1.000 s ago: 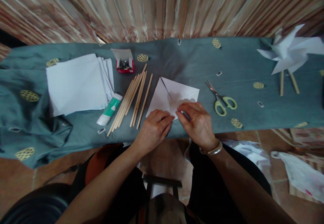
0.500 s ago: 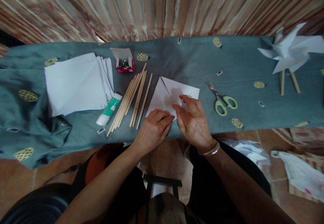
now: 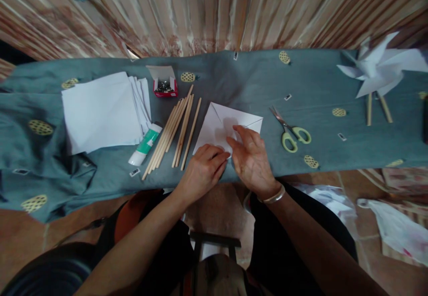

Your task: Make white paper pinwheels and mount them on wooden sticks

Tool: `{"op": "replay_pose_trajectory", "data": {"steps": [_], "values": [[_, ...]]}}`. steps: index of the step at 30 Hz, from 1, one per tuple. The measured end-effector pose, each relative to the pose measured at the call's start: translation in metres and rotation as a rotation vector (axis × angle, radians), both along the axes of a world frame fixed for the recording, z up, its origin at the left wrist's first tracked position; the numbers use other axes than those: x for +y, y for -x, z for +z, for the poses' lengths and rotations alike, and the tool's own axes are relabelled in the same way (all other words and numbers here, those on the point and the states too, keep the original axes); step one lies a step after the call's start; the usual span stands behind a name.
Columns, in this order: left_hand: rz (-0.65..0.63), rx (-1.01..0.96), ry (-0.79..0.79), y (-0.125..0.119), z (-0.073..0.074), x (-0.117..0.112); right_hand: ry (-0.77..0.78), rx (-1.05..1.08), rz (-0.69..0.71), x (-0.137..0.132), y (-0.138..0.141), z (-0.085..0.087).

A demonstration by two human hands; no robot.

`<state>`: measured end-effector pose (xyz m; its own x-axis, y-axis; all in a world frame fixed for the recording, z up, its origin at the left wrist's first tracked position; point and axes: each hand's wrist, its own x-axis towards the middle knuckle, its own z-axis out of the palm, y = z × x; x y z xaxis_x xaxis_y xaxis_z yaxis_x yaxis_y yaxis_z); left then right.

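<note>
A square sheet of white paper (image 3: 214, 124) lies on the table in front of me, turned with one corner toward me. Lines run inward from its upper left and right corners and look like cuts. My left hand (image 3: 206, 166) pinches the paper at its near corner, thumb and fingers pressed together. Over the right part of the sheet is my right hand (image 3: 251, 158), palm turned partly up, thumb and fingers apart with nothing between them. To its right lie scissors (image 3: 290, 131) with green handles, blades slightly apart.
Left of the sheet lie several wooden sticks (image 3: 170, 131), a glue stick (image 3: 145, 145) and a stack of white paper (image 3: 100, 113). Behind them stands an opened red box (image 3: 165, 86) of small metal pieces. White paper pinwheels (image 3: 374, 68) on sticks lie at the far right.
My right hand has shifted slightly left over the paper. The line at the upper left corner looks narrower, the right one darker. My left hand keeps its pinch.
</note>
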<state>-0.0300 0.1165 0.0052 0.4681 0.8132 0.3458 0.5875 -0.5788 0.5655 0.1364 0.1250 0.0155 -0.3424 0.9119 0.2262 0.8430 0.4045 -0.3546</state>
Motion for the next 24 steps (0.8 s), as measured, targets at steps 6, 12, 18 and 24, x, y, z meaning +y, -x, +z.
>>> {"op": "replay_pose_trajectory", "data": {"steps": [6,12,18,24], "values": [[0.006,0.008,0.007,0.001,-0.002,-0.001,0.006,0.232,-0.037,0.016,-0.018,0.006],[0.006,0.013,-0.002,0.001,-0.002,-0.001,-0.018,0.053,-0.119,0.051,-0.037,-0.001],[0.014,-0.001,-0.019,0.001,-0.002,0.0,-0.043,-0.003,-0.084,0.065,-0.041,0.0],[0.041,-0.039,-0.029,0.007,0.0,-0.002,0.147,0.165,-0.192,0.061,-0.06,0.01]]}}
